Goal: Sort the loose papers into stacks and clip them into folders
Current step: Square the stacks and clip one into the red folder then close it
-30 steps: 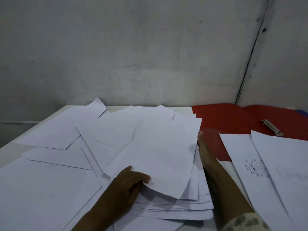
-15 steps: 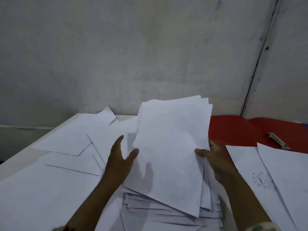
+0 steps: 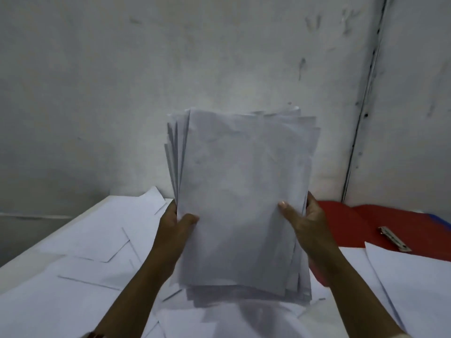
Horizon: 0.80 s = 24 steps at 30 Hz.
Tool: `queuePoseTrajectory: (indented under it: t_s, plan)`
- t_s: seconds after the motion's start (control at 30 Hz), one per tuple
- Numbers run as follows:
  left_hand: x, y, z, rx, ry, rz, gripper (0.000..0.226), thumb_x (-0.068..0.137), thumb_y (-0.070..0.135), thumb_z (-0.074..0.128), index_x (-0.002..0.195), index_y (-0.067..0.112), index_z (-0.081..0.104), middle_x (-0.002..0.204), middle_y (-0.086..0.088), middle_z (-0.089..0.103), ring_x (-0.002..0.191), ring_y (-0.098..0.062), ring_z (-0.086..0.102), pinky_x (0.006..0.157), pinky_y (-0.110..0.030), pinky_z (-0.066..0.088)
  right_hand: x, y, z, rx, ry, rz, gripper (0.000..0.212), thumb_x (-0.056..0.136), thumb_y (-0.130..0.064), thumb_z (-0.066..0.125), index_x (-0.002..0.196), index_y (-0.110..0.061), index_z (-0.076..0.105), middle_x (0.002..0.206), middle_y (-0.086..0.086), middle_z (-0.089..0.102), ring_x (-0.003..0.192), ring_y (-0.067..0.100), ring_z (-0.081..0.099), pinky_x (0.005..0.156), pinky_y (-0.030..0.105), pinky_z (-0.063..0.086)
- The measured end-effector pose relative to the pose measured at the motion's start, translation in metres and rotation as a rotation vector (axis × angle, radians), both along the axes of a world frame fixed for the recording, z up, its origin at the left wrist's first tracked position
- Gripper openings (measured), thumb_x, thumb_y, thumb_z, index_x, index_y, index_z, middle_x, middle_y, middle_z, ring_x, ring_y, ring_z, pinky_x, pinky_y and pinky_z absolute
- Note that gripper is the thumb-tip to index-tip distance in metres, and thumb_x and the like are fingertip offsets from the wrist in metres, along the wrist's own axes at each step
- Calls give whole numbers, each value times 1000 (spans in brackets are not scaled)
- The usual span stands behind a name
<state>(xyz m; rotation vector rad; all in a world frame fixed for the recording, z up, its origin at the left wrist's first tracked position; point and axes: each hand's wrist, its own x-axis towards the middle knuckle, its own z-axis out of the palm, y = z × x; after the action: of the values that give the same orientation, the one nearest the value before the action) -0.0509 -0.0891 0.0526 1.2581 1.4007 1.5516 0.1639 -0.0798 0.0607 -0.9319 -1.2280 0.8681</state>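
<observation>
A grey wall (image 3: 146, 93) stands behind the counter (image 3: 22, 258), which is strewn with loose sheets (image 3: 80, 276). A red folder (image 3: 346, 223) lies open at the right, a metal clip (image 3: 394, 242) on it. The stack (image 3: 244, 203) is upright above the counter, its edges uneven. The left hand (image 3: 177, 223) and right hand (image 3: 306, 222) grip its sides, thumbs in front.

A scuffed grey-white wall (image 3: 219, 57) with a dark vertical seam (image 3: 366, 106), perhaps a panel joint, backs a white table (image 3: 14, 261).
</observation>
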Motion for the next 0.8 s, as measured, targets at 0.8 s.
queuePoseTrajectory:
  t_s: [0.8]
  plan:
    - [-2, -9, 37, 308, -112, -9, 53, 58, 22, 54, 110, 26, 43, 95, 10, 56, 83, -12, 56, 63, -23, 48, 0, -11, 34, 140, 70, 15, 38, 62, -14, 64, 93, -32, 50, 89, 3, 62, 78, 22, 64, 54, 26, 58]
